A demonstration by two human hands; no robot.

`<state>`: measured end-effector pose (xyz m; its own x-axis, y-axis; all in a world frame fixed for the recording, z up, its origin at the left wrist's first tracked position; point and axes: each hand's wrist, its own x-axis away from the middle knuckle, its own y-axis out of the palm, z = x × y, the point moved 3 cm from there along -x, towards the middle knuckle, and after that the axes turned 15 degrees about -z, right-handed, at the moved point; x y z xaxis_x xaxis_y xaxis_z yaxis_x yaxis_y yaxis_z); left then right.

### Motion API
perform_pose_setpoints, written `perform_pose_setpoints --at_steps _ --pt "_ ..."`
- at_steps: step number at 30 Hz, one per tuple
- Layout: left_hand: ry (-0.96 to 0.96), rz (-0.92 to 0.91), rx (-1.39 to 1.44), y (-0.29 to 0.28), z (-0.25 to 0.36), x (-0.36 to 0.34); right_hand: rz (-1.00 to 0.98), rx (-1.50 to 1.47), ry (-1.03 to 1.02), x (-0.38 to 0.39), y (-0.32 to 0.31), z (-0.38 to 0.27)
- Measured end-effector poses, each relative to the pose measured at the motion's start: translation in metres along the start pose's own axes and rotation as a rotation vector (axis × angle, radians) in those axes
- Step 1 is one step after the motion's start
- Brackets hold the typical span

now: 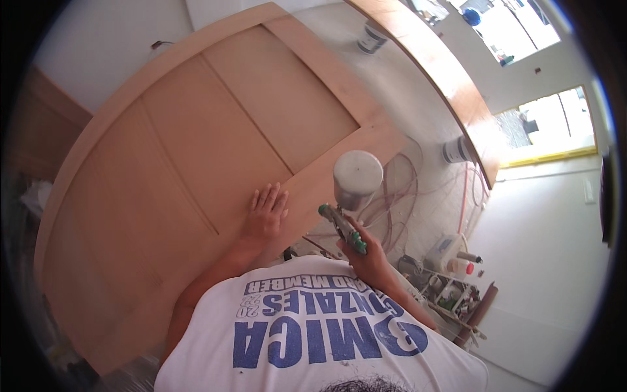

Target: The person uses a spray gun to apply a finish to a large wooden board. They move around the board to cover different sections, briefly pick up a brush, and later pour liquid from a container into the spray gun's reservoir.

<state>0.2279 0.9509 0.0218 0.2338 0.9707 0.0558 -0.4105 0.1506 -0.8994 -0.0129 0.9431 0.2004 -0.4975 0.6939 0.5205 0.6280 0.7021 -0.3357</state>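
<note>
while left hand (265,212) rests flat on door (196,163), right hand (369,258) holds spray gun (349,196)

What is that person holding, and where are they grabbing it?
The right hand holds a spray gun by its green handle, below the metal cup. The left hand holds nothing; it lies flat on the wooden door.

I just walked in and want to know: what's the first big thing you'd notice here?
The big bare wooden door fills the left and middle, with the left hand pressed flat on it. Just to its right, the right hand grips a green spray gun topped by a shiny metal cup. Hoses coil on the floor beyond.
</note>
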Motion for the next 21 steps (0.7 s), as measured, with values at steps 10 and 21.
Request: perform_pose_setpoints --at_steps 10,21 --pt "-0.578 0.175 -0.098 0.012 -0.016 0.165 -0.379 -0.027 -0.197 0.026 0.078 0.005" --pt "-0.612 0.261 -0.069 0.031 -0.042 0.269 -0.259 -0.011 -0.232 0.043 0.165 -0.022"
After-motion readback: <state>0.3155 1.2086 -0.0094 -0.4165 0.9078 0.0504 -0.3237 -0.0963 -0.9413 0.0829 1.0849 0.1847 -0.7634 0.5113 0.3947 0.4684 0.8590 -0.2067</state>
